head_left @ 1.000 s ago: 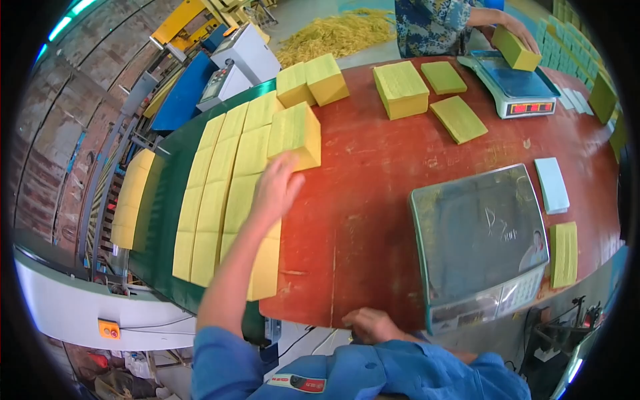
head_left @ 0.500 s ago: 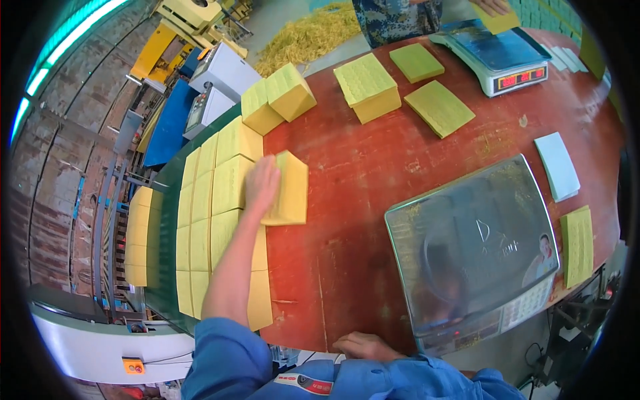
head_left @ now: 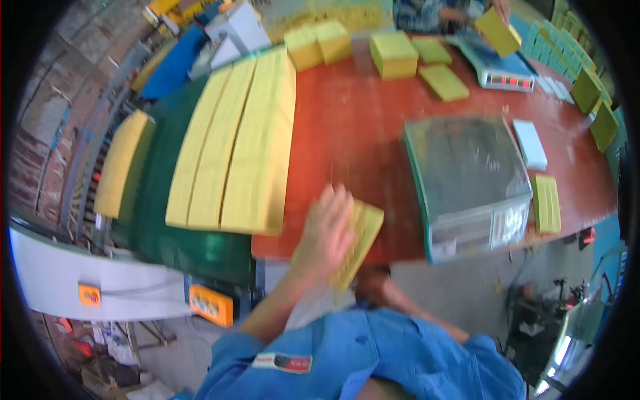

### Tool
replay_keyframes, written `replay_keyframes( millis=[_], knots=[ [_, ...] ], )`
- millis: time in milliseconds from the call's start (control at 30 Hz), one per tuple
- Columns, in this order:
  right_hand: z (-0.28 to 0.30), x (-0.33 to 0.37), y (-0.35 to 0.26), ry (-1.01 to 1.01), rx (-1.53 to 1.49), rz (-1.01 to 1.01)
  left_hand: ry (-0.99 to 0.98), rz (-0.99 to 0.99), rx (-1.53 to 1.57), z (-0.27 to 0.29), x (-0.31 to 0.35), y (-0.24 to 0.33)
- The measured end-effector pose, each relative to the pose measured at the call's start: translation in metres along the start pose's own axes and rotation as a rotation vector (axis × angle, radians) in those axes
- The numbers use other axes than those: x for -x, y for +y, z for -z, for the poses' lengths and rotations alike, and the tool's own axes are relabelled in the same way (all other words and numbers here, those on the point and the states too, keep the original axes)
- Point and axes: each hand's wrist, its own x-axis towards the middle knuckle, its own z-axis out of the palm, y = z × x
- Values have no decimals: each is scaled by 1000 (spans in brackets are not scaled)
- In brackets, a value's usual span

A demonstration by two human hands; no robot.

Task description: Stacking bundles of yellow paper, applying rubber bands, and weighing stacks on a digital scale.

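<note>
Head camera view: a worker's left hand (head_left: 325, 233) lay over a tilted yellow paper stack (head_left: 362, 247) at the lower center of the frame, by the near edge of the red tabletop (head_left: 337, 133). Its fingers were held close together and seemed to clasp the stack, though the thumb was hidden. Just below the stack, the right hand (head_left: 375, 285) was dark and blurred; whether it was spread, closed or touching the paper could not be told. Three long rows of yellow paper blocks (head_left: 257, 147) filled the left of the frame, and a covered scale (head_left: 467, 167) stood right of center. At upper right, a co-worker's hand (head_left: 500, 10) held a yellow block (head_left: 499, 33) over a blue-topped scale (head_left: 489, 79). The step in hand appeared to be handling one stack apart from the rows; the next move seemed to call for a steady hold that kept its sheets squared.
</note>
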Motion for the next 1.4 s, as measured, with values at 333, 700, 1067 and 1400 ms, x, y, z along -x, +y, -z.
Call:
replay_keyframes(
  millis=[333, 700, 1067, 1400],
  knots=[
    [-43, 12, -81, 194, -781, -50, 51, 352, 244, -18, 54, -39],
    [13, 116, -280, 290, 918, 651, 282, 379, 1606, -21, 6, 77],
    [186, 104, -372, 781, 1117, 760, 238, 595, 2106, -143, -184, 187],
    [179, 75, -375, 328, 1459, 656, 45, 901, 2368, -103, -101, 189]
  ],
)
